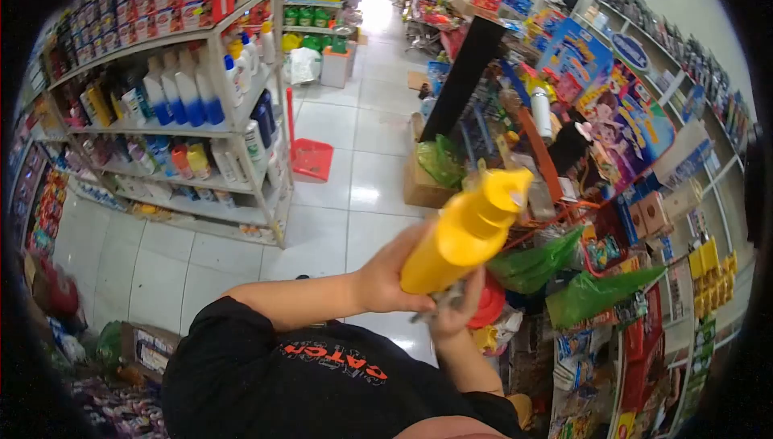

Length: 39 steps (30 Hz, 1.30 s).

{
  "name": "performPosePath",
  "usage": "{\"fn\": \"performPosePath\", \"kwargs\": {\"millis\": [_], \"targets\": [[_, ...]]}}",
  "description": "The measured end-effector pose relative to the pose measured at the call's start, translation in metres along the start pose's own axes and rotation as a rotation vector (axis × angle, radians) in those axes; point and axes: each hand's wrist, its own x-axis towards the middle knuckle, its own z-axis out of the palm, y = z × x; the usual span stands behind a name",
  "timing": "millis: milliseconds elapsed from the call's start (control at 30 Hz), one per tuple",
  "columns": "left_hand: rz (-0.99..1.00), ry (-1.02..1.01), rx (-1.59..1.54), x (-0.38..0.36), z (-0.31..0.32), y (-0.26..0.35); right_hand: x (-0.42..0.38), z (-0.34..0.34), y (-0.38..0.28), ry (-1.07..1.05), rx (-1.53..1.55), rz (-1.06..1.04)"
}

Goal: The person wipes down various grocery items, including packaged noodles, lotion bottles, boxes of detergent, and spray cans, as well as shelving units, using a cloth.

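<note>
A yellow pump bottle (455, 246) is tilted in front of the body, its pump head toward the upper right. My left hand (400, 274) is wrapped round the lower part of the bottle. Just below and to the right of it, my right hand (457, 308) is closed near the bottle's base, with a small greyish thing at its fingers that is too blurred to name. Part of the bottle's base is hidden by the fingers.
Shelves of bottles and boxes (241, 129) stand at the left. A red dustpan (312, 160) lies on the tiled floor (322, 233). Racks of goods, green plastic bags (527, 266) and a cardboard box (424, 185) are at the right.
</note>
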Motion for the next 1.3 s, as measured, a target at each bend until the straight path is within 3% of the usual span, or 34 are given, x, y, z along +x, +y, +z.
{"fn": "performPosePath", "kwargs": {"millis": [33,100,167,200,333,433,500,600,700,800,900,967,1000,1033,1100,1200,1300], "targets": [[0.01,-0.048,0.13,-0.004,-0.003,0.0,0.002,0.006,0.006,0.068,0.309,0.086],[-0.182,-0.034,-0.161,-0.024,-0.004,-0.009,0.033,0.015,-0.004,0.218,0.363,-0.068],[-0.341,-0.089,-0.422,-0.045,-0.019,-0.02,0.057,0.027,-0.014,0.205,0.429,0.02],[-0.375,-0.085,-0.364,-0.058,-0.033,-0.026,0.067,0.034,-0.014,0.198,0.463,0.06],[-0.496,-0.01,-0.078,-0.08,-0.112,0.014,0.077,0.105,0.004,0.002,0.677,0.287],[-0.649,0.037,0.096,-0.099,-0.171,0.062,0.095,0.148,0.026,-0.389,0.53,0.315],[-0.739,0.112,0.093,-0.116,-0.2,0.086,0.108,0.188,0.023,-0.415,0.463,0.206],[-0.759,0.211,0.121,-0.154,-0.239,0.089,0.127,0.238,0.02,-0.571,0.489,0.144],[-0.637,0.215,0.244,-0.165,-0.262,0.102,0.126,0.291,0.03,-0.624,0.981,0.329],[-0.648,0.374,0.014,-0.193,-0.292,0.1,0.124,0.354,0.018,-0.373,1.357,0.459],[-0.501,0.646,-0.214,-0.205,-0.31,0.089,0.137,0.386,0.002,-0.327,1.526,0.675],[-0.368,0.803,-0.303,-0.202,-0.322,0.083,0.122,0.4,0.026,-0.513,1.053,0.388],[-0.214,0.719,-0.472,-0.189,-0.328,0.084,0.119,0.404,0.031,-0.564,0.88,0.218],[-0.129,0.758,-0.468,-0.178,-0.326,0.083,0.115,0.409,0.039,-0.615,0.706,0.044],[0.058,0.837,-0.454,-0.158,-0.324,0.078,0.108,0.424,0.062,-0.75,0.774,-0.048],[-0.097,0.79,-0.509,-0.155,-0.328,0.06,0.145,0.42,0.072,-0.916,0.623,-0.358],[-0.103,0.697,-0.416,-0.127,-0.33,0.047,0.178,0.414,0.091,-1.027,0.415,-0.399]]}}
